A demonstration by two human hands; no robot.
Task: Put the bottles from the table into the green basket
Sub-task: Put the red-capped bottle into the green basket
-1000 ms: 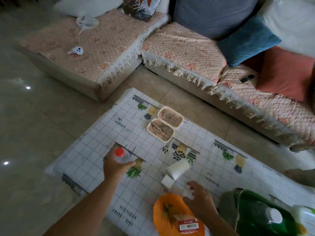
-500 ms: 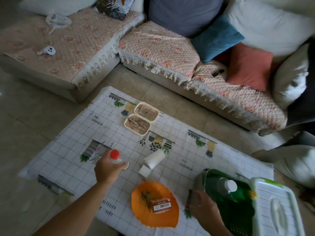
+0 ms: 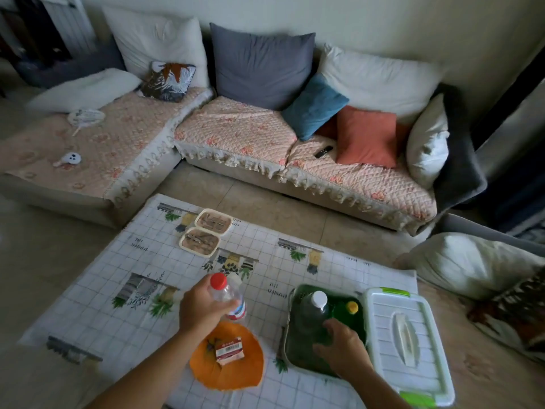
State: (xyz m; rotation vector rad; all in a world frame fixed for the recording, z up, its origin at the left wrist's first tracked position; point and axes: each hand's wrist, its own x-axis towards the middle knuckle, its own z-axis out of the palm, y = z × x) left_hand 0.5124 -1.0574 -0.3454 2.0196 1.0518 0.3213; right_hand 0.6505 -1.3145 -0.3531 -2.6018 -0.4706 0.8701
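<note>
My left hand (image 3: 203, 309) grips a clear bottle with a red cap (image 3: 225, 296), held upright above the table between the orange mat and the green basket (image 3: 290, 329). My right hand (image 3: 340, 348) is inside the basket with its fingers spread, touching the lower part of a clear bottle with a white cap (image 3: 317, 309) that stands there. A green bottle with a yellow cap (image 3: 349, 309) lies in the basket behind it.
A white lid with green clips (image 3: 404, 340) lies right of the basket. An orange mat (image 3: 233, 370) with a small red packet (image 3: 228, 351) sits near the front edge. Two beige trays (image 3: 206, 233) are at the far side. A white roll is partly hidden behind the held bottle. A sofa runs behind.
My left hand has carried the red-capped bottle rightward, toward the basket. My right hand has moved from the basket's edge into it, onto the white-capped bottle. The view tilted up.
</note>
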